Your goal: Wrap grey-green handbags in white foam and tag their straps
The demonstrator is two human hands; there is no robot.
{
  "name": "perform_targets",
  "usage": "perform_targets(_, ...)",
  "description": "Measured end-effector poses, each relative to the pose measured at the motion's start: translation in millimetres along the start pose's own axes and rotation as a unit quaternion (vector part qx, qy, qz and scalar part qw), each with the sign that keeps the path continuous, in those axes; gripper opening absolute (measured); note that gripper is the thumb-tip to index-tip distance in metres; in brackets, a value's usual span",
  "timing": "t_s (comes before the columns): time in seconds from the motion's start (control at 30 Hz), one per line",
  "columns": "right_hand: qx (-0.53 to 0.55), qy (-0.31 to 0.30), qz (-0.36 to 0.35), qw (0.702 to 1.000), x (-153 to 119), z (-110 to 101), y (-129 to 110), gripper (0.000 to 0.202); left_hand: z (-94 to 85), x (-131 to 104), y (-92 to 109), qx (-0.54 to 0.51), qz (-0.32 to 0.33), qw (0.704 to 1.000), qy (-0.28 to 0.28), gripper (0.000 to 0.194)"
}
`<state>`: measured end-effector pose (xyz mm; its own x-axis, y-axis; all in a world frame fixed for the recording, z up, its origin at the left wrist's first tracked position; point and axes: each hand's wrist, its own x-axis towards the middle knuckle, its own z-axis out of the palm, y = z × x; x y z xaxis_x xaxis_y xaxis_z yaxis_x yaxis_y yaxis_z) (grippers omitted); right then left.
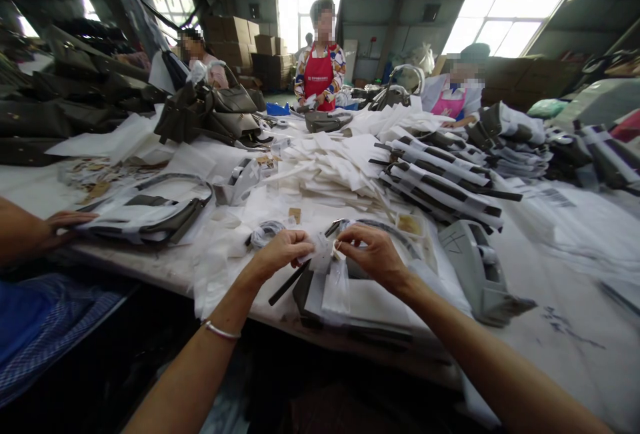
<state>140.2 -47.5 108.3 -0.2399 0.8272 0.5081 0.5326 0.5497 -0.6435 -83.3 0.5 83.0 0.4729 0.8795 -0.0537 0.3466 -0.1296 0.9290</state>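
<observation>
Just above the front edge of the table, my left hand pinches a small, whitish see-through piece of plastic. Opposite it, the fingertips of my right hand are closed on a thin pale cord loop. Under both hands lies a dark handbag with white wrapping on it. A clear plastic pouch rests over its front, below the loop. One dark strap end sticks out to the left of the bag. Whether the loop joins the plastic piece is too small to tell.
A grey tape dispenser stands right of my right hand. White sheets and wrapped bag parts are piled behind. At left, a co-worker's hand touches another wrapped handbag. Other people work across the table.
</observation>
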Motion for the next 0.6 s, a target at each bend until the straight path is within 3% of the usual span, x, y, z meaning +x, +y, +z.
perform_targets(0.13, 0.071, 0.023, 0.098, 0.992, -0.7, -0.1, -7.4, 0.019, 4.3, -6.4, 12.3, 0.067, 0.078, 0.984, 0.142, 0.033)
perform_targets(0.17, 0.099, 0.026, 0.122, 0.987, -0.7, 0.8, -9.7, 0.023, 8.2, -9.4, 18.8, 0.065, 0.1, 0.982, 0.144, 0.037)
perform_targets(0.3, 0.196, 0.04, 0.174, 0.964, 1.0, 2.8, -21.9, 0.034, 31.8, -19.4, 44.7, 0.04, 0.14, 0.988, 0.05, 0.032)
perform_targets(0.37, 0.204, 0.059, 0.18, 0.96, 2.4, -0.2, -27.0, 0.035, 43.6, -20.6, 51.3, 0.008, 0.146, 0.989, 0.035, 0.022)
perform_targets(0.43, 0.223, 0.058, 0.195, 0.953, 3.2, -6.5, -29.6, 0.035, 51.1, -19.6, 52.7, -0.032, 0.147, 0.988, 0.026, 0.027)
perform_targets(0.6, 0.339, -0.061, 0.255, 0.904, -0.9, -26.2, -25.5, 0.036, 52.3, -12.9, 48.1, -0.141, 0.138, 0.98, 0.034, 0.033)
